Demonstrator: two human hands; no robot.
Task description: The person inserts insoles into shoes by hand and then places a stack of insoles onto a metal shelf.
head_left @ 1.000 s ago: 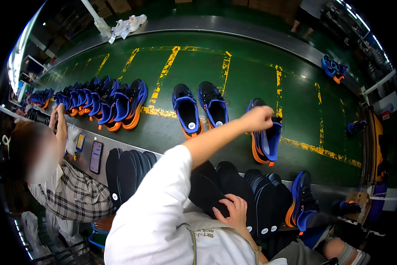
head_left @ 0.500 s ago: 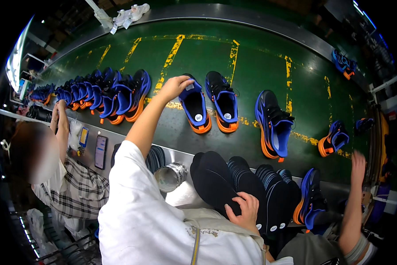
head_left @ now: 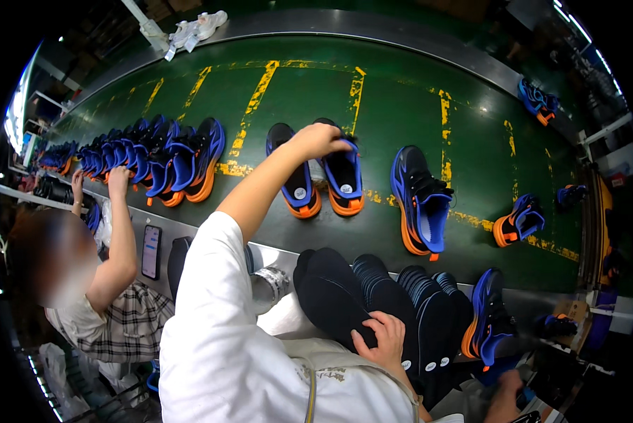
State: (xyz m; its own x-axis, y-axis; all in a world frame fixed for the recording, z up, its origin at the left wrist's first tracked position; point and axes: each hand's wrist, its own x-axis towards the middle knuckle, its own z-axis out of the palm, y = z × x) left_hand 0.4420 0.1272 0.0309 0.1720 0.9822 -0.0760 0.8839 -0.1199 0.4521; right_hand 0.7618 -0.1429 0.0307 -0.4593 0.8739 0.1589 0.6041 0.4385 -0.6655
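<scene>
My left hand (head_left: 321, 139) has shifted onto the right shoe (head_left: 342, 176), fingers gripping its heel; my right hand (head_left: 381, 340) still presses spread fingers on black insoles (head_left: 337, 296).

I see black shoes (head_left: 344, 174) with blue trim and orange soles on a green conveyor belt (head_left: 401, 99) with worn yellow lines. Black insoles (head_left: 344, 299). My sleeve (head_left: 221, 331) white; co-worker's shirt (head_left: 126, 324) plaid.

On the green conveyor belt (head_left: 401, 92), two blue-and-orange shoes (head_left: 295, 183) lie side by side as a pair, one shoe (head_left: 418, 201) lies alone, and three more sit singly toward the right edge. A packed row of shoes (head_left: 147, 158) at the left is too overlapped to count. Four dark insoles (head_left: 337, 289) are stacked at the near edge.
</scene>
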